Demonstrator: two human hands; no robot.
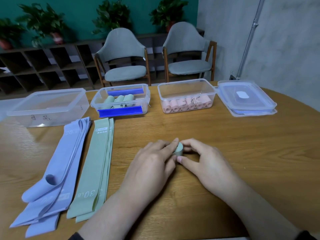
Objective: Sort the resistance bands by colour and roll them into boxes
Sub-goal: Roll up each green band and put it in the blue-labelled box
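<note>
A rolled green band (178, 149) sits on the wooden table (225, 139) between my hands. My left hand (152, 163) holds it from the left, fingers over its top. My right hand (202, 158) pinches it from the right with thumb and fingers. Flat green bands (97, 163) lie in a stack to the left, and beside them a pile of flat lilac bands (57, 179). The middle clear box (121, 100) with blue clips holds green rolls. The box to its right (187, 96) holds several pink rolls. The left clear box (46, 106) looks to have nothing in it.
Stacked clear lids (245, 97) lie at the table's far right. Two grey chairs (124, 56) stand behind the table, with dark shelving and potted plants along the back wall.
</note>
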